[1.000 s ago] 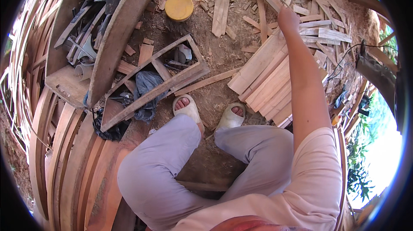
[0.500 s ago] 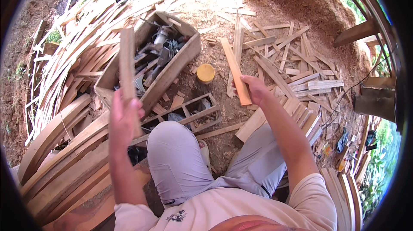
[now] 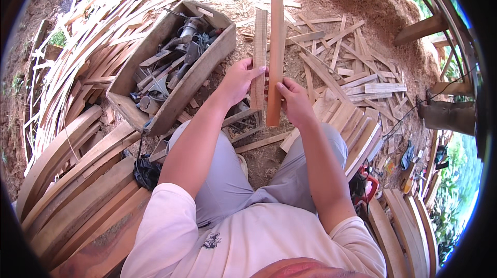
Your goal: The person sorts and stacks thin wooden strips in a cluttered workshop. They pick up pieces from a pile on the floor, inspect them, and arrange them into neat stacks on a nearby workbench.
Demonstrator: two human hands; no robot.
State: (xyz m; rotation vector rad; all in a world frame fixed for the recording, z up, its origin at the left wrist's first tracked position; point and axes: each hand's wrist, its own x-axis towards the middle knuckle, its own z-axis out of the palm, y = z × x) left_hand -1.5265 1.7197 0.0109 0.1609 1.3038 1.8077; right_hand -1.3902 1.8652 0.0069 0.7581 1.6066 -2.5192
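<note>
Hands (image 3: 238, 82) now closer together

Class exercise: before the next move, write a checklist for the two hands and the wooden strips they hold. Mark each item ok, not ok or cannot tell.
1. Left hand gripping the dull brown strip: ok.
2. Right hand gripping the orange-brown strip: ok, near its lower end in the picture.
3. Strips side by side: ok, roughly parallel.
4. Ends lined up in this view: not ok; the orange-brown strip reaches past the other at both top and bottom.
5. Equal thickness: cannot tell from this angle.
6. Both strips clear of the wooden box: ok, it stands off to the left.
</note>
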